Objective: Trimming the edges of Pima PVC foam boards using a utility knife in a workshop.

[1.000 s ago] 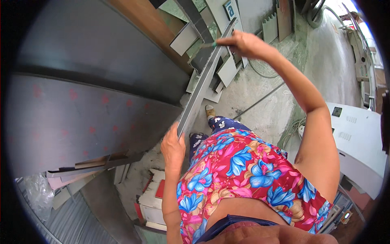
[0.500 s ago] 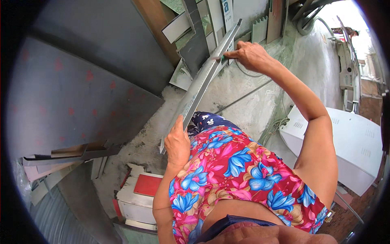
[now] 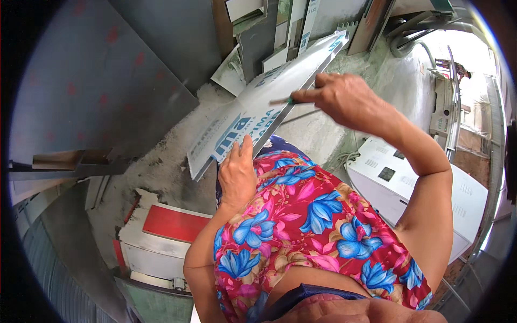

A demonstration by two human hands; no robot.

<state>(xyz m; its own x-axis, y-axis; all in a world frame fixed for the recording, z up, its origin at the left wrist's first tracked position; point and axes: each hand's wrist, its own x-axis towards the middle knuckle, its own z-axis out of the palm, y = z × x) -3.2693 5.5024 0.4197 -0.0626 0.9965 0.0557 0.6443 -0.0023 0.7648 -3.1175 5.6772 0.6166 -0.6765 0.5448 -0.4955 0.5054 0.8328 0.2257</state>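
Observation:
A long flat board stands tilted in front of me, its face covered in white film with blue print and its edge dark. My left hand grips the board's near edge at the lower end, fingers lying over the film. In my right hand is a small thin-bladed tool with a green part by the fingers, its tip over the board near the dark edge. The blade is blurred, and I cannot tell its exact kind.
Large dark grey sheets lean at the left. Offcut strips stand at the back. A white metal cabinet lies at the right, and a white box with a red panel sits on the floor at lower left. Another person is far off.
The board has turned, so its printed film face now shows more. My right hand has moved down and right with the tool; my left hand has risen slightly at the board's lower end.

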